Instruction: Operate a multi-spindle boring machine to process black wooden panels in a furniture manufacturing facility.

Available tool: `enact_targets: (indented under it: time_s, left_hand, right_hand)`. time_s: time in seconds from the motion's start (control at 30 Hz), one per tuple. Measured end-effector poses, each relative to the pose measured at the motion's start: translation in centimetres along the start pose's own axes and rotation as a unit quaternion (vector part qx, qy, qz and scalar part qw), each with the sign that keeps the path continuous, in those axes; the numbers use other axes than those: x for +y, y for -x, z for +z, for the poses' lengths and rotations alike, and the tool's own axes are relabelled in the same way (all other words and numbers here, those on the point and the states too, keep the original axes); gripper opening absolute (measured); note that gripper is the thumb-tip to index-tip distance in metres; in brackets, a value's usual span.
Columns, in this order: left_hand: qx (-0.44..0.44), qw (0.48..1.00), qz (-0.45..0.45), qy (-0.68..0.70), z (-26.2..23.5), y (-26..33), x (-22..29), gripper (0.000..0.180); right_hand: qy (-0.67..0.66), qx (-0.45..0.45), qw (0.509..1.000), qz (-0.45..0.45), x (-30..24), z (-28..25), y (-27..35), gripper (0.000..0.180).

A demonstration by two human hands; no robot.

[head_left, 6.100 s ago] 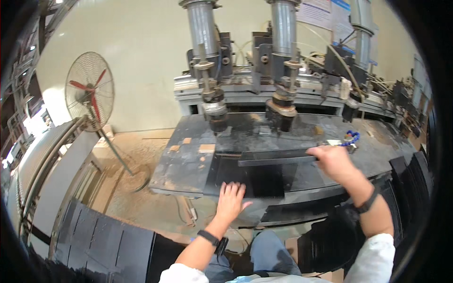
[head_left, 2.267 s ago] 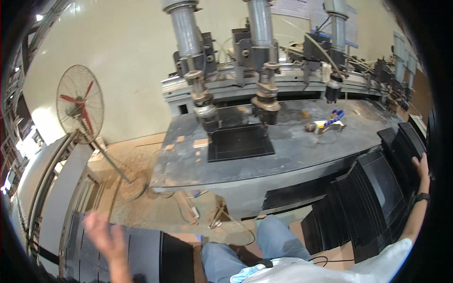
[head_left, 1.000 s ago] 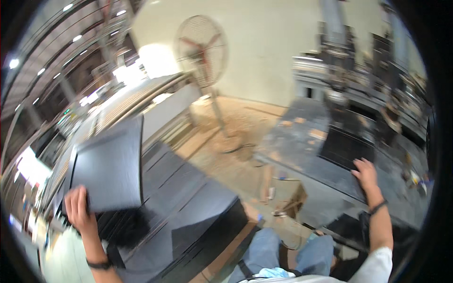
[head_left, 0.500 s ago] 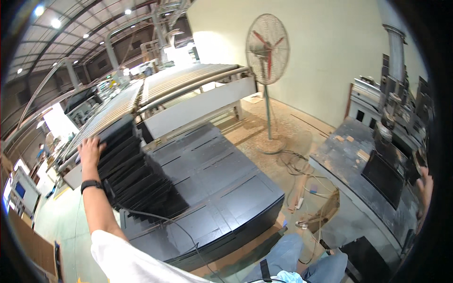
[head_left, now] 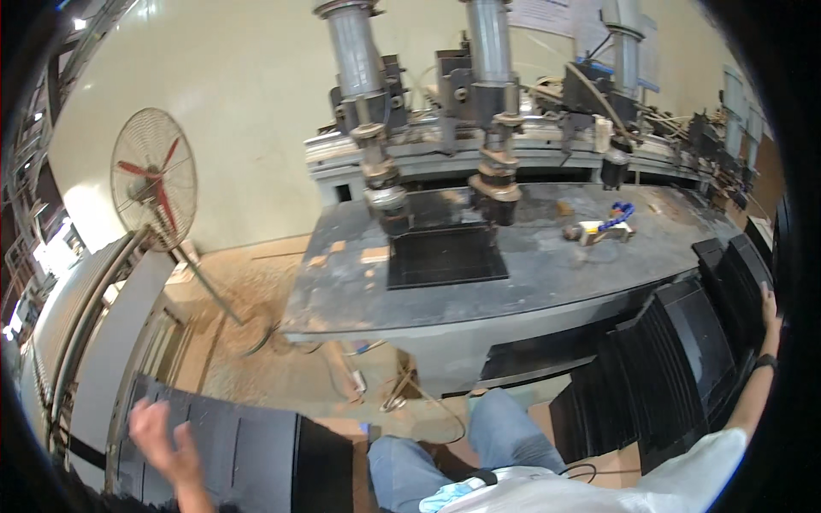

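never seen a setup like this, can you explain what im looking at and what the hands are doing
There is no robot here: a person works bare-handed, seen from a wide fisheye camera on their head, so straight edges look bent. On the grey table lie a black panel, small wooden scraps and a blue jointed hose. Machine heads with metal cylinders stand over its far side. The left hand is open and holds nothing visible, in front of a dark stack. The right hand is at the upright black panels; its grip is unclear.
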State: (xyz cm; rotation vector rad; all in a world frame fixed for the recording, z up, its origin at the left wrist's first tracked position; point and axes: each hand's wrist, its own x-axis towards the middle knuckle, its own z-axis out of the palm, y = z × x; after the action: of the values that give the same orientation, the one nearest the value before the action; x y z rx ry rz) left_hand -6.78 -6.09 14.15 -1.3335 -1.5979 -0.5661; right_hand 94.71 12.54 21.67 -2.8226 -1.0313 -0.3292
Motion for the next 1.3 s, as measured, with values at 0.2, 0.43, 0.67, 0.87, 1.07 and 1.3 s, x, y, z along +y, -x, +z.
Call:
enact_targets:
  time_s: [0.2, 0.43, 0.67, 0.87, 1.07, 1.3]
  left_hand:
    - [-0.125, 0.885, 0.11, 0.435, 24.8, -7.8, 27.1, 0.039]
    - [-0.333, 0.896, 0.037, 0.29, 31.9, -7.3, 40.6, 0.089]
    - [-0.172, 0.915, 0.13, 0.34, 23.9, -0.5, 34.5, 0.048]
    - [-0.107, 0.925, 0.23, 0.282, 11.5, 2.1, 20.8, 0.027]
    - [-0.108, 0.975, 0.181, 0.062, -1.4, 0.5, 8.7, 0.019]
    - [-0.096, 0.939, 0.03, -0.329, -23.0, 4.9, -5.2, 0.036]
  right_hand:
    - [-0.01, 0.263, 0.95, -0.171, 4.6, 3.8, 2.2, 0.037]
    - [-0.101, 0.208, 0.83, -0.508, -23.8, -7.8, 19.0, 0.045]
    - [-0.182, 0.073, 0.706, -0.681, -46.3, 3.1, 24.0, 0.029]
    - [-0.267, 0.141, 0.663, -0.685, -53.6, 15.2, 28.9, 0.037]
    - [-0.241, 0.004, 0.699, -0.673, -57.5, 19.0, 27.9, 0.057]
    - [-0.237, -0.002, 0.649, -0.723, -61.2, 17.2, 30.5, 0.051]
